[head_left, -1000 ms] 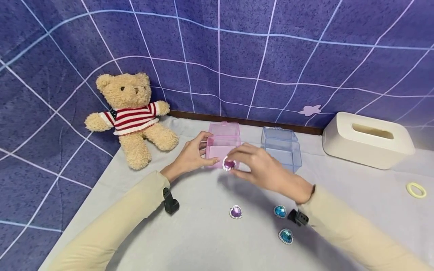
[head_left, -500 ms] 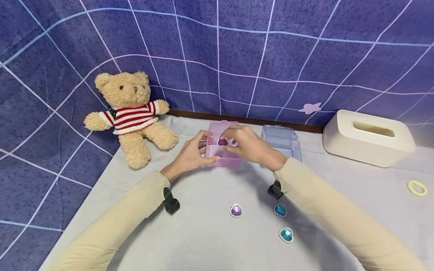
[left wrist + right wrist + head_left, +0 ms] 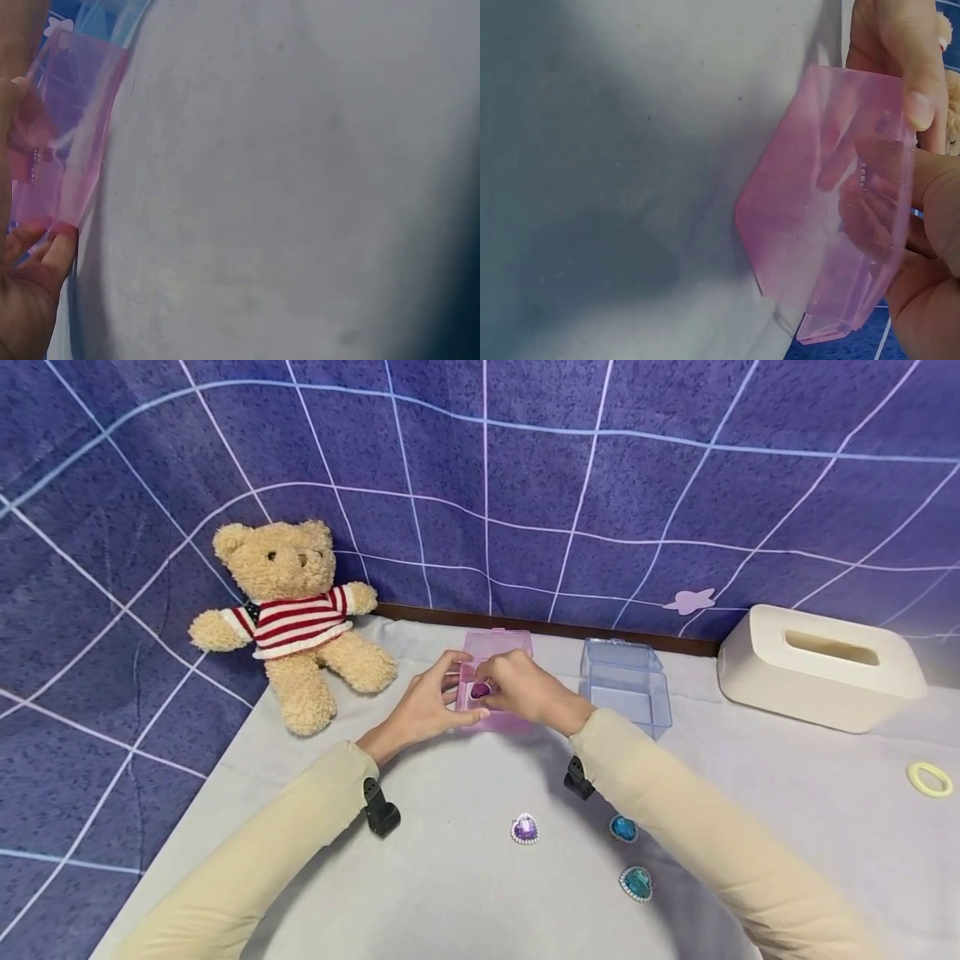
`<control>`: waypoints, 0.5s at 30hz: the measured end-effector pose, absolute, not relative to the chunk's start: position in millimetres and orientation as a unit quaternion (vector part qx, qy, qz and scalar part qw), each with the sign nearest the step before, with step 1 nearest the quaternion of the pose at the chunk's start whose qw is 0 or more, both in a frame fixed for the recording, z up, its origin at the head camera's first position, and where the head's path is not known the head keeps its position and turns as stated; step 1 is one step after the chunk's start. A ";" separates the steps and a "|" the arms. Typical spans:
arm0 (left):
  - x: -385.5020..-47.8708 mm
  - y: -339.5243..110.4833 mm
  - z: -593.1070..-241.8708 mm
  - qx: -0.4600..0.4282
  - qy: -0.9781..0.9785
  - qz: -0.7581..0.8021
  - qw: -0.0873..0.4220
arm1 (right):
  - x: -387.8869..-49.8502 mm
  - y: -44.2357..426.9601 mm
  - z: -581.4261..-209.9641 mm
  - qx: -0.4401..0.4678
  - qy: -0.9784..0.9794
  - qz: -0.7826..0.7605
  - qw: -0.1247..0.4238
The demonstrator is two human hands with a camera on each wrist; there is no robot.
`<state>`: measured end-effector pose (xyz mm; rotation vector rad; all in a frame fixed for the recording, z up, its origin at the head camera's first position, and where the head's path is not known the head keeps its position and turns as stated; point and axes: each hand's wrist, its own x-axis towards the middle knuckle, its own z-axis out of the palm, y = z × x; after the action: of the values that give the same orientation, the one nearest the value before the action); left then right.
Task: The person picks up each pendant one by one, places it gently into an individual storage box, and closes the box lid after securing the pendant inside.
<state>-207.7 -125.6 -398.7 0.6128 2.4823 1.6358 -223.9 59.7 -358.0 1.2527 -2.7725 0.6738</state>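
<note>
So the right hand (image 3: 528,687) had a dark purple, shiny gem with a pale beaded rim (image 3: 480,691) pinched in its fingers, down inside the open, see-through pink plastic box (image 3: 506,724), toward the left. The left hand (image 3: 429,697) gripped the box's left end, which probably kept it steady. Imo the trick was lowering it right to the bottom before letting go.

Left hand (image 3: 429,697) grips pink box (image 3: 510,723) at left side; right hand (image 3: 528,685) pinches dark purple gem (image 3: 480,691) inside it; right of box: blue box (image 3: 624,700), then tissue box (image 3: 817,681); left: teddy bear (image 3: 300,622); in front: lilac gem (image 3: 525,829), two blue gems (image 3: 637,884)
</note>
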 end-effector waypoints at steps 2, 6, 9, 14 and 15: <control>-212.3 -126.9 -406.8 0.200 0.817 0.538 0.049 | -225.3 58.1 -360.0 0.400 -0.894 0.205 0.006; -214.7 -128.4 -411.8 0.201 0.820 0.534 0.043 | -228.7 53.9 -362.7 0.397 -0.898 0.188 -0.009; -214.1 -128.9 -412.4 0.204 0.820 0.533 0.036 | -231.9 50.2 -364.0 0.389 -0.904 0.178 -0.020; -214.0 -128.7 -413.5 0.208 0.822 0.529 0.029 | -235.8 46.5 -365.3 0.363 -0.919 0.148 -0.042; -214.0 -128.8 -413.6 0.207 0.823 0.528 0.029 | -236.1 46.0 -365.3 0.357 -0.922 0.144 -0.045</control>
<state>-214.0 -128.8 -413.6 0.6393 2.5385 1.6299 -236.1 46.0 -365.3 1.1565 -2.9825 0.4648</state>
